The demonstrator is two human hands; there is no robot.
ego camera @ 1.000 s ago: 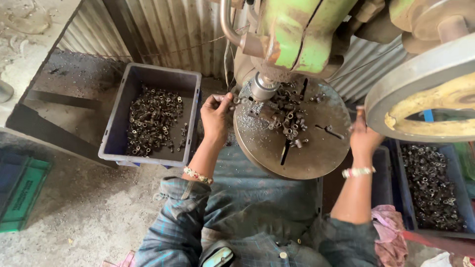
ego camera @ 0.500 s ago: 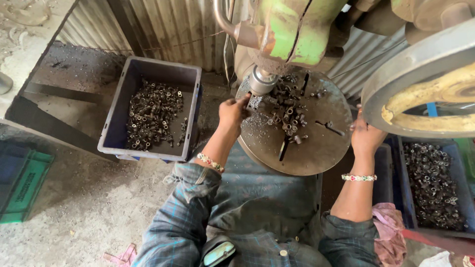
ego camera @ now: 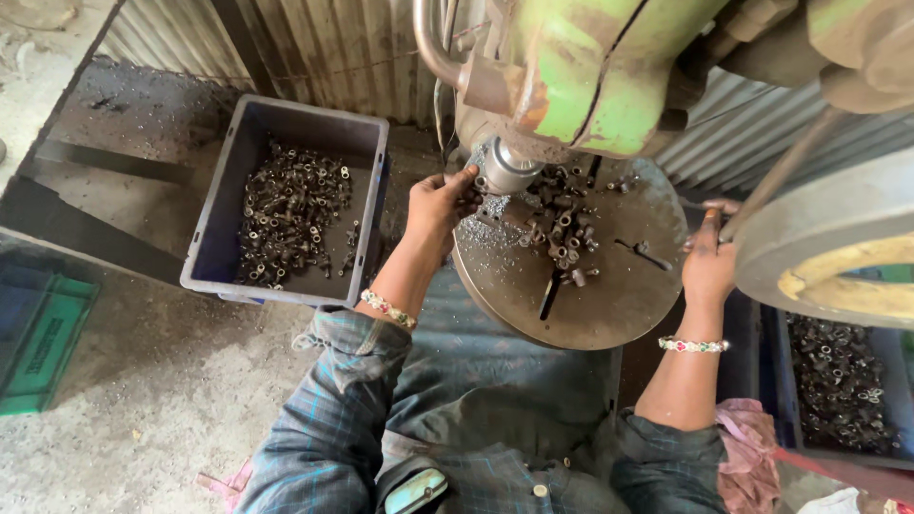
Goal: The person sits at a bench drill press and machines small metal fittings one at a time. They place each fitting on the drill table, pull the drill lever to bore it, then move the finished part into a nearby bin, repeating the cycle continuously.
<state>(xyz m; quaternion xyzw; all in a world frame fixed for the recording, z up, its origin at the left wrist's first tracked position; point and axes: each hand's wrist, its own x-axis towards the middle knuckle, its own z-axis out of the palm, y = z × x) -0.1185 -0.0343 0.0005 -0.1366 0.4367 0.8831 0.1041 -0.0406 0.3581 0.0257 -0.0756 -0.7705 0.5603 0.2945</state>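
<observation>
Rusty round steel table [ego camera: 609,305], left hand [ego camera: 440,205] grip pinching small metal parts [ego camera: 557,224] — right hand [ego camera: 706,262] grip wrapping lever [ego camera: 762,195].

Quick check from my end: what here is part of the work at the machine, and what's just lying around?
In use:
left hand at the spindle
right hand on the big wheel
round table with small metal parts
grey bin of similar parts

Lying about:
green crate
pink cloth
</observation>
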